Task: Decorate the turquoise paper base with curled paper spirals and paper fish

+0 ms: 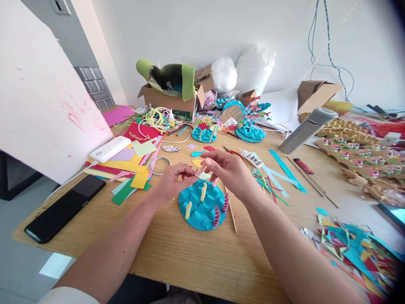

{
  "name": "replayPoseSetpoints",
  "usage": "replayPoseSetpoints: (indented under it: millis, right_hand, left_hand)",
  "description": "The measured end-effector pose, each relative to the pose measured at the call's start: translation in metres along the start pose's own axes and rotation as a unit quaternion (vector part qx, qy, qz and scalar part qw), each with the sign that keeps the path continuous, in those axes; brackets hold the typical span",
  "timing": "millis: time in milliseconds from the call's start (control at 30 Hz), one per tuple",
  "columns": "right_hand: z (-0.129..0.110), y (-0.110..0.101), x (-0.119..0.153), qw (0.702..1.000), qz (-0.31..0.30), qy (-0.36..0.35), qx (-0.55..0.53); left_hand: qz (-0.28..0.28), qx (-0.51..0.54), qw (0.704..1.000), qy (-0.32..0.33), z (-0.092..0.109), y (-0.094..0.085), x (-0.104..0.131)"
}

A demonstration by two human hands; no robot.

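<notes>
1. Pinching a small pale pink piece [201,170] in its fingertips, the right hand [234,171] hung above the far edge of a blue disc [201,219].
2. The left hand [172,181] gripped the same piece between thumb and fingers, over the disc's far left edge; the fingers hid much of the piece's shape.
3. The blue disc lay flat on the table [177,261]. Two yellow twists [203,192] stood on it, one near its middle, one toward its left edge. Two purple twists [216,216] stood along its right side, and a pink twist [214,182] rose near its far edge, partly covered by the right hand.
4. Just right of the disc lay a thin stick [231,210]; just beyond the disc were paper cutouts [198,154].
5. Left of the disc were a silver ring [150,166], coloured paper [126,166] and, well apart, a black phone [65,209].
6. Well right of the disc stood a grey bottle [306,131]; nearer the disc lay a glue tube [251,158].
</notes>
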State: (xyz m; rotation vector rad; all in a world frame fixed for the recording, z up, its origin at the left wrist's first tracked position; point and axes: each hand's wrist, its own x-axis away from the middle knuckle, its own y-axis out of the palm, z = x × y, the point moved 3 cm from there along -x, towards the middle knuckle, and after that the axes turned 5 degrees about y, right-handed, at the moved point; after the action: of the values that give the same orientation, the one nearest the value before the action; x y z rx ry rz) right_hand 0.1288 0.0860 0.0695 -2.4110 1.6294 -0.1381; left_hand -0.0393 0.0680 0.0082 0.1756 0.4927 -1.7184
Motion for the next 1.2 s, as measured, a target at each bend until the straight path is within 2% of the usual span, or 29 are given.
replayPoseSetpoints:
  millis: [133, 233, 367, 500, 633, 767, 833, 900, 1000, 1100, 1200]
  right_hand:
    - [0.006, 0.003, -0.001, 0.997, -0.079, 0.019, 0.018]
    - [0.01, 0.008, -0.001, 0.994, -0.096, 0.01, 0.046]
    - [0.012, 0.013, -0.001, 0.997, -0.059, -0.004, 0.053]
    - [0.005, 0.007, 0.0, 0.999, -0.019, -0.003, 0.041]
    - [-0.003, -0.015, 0.0, 0.998, 0.047, -0.002, -0.038]
    - [0.011, -0.04, -0.002, 0.988, 0.081, 0.034, -0.128]
    - [0.027, -0.05, 0.001, 0.981, 0.106, 0.075, -0.147]
    - [0.043, -0.057, 0.008, 0.972, 0.132, 0.119, -0.151]
    - [0.063, -0.056, 0.022, 0.965, 0.145, 0.154, -0.158]
    - [0.076, -0.046, 0.034, 0.964, 0.131, 0.187, -0.135]
    - [0.081, -0.037, 0.04, 0.969, 0.138, 0.182, -0.097]
  left_hand:
    - [-0.004, 0.064, 0.998, -0.03, 0.0, -0.001, -0.001]
    - [-0.002, 0.088, 0.995, -0.044, 0.001, 0.0, -0.002]
    - [0.01, 0.101, 0.993, -0.056, 0.001, 0.002, -0.002]
    - [0.035, 0.065, 0.997, -0.036, 0.008, -0.003, -0.004]
    - [0.067, -0.016, 0.997, -0.024, 0.025, -0.017, -0.008]
    - [0.023, -0.156, 0.985, -0.07, 0.039, -0.026, -0.006]
    - [-0.01, -0.234, 0.967, -0.102, 0.045, -0.026, 0.002]
    - [-0.018, -0.311, 0.943, -0.12, 0.049, -0.023, 0.015]
    - [-0.024, -0.378, 0.915, -0.142, 0.05, -0.015, 0.04]
    - [-0.009, -0.395, 0.905, -0.155, 0.045, -0.006, 0.061]
    - [0.008, -0.387, 0.907, -0.164, 0.041, 0.001, 0.074]
